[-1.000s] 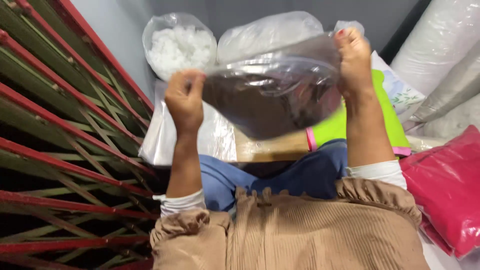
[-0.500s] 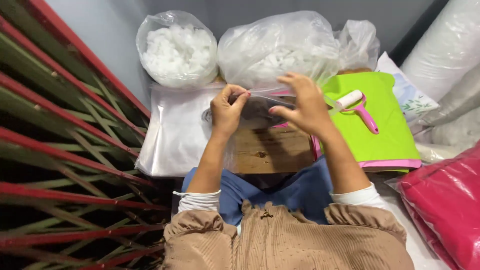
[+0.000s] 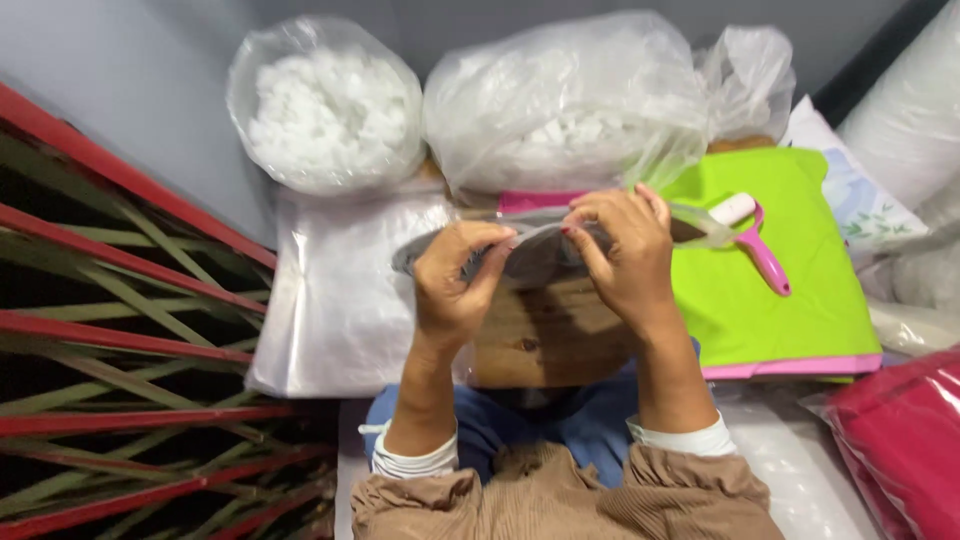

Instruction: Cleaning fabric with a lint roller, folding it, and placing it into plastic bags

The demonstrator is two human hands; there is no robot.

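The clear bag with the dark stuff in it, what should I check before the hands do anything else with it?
1. Both hands on the clear bag: ok, the left hand and right hand pinch its top edge.
2. Top edge closed all along: cannot tell, fingers cover it.
3. Dark contents inside, none spilled on the wooden board: ok.
4. Bag held above the board, not resting on it: cannot tell.
5. Pink-handled roller out of the way: ok, it lies on the green sheet, right of the hands.
6. Sacks of white pieces upright behind: ok.
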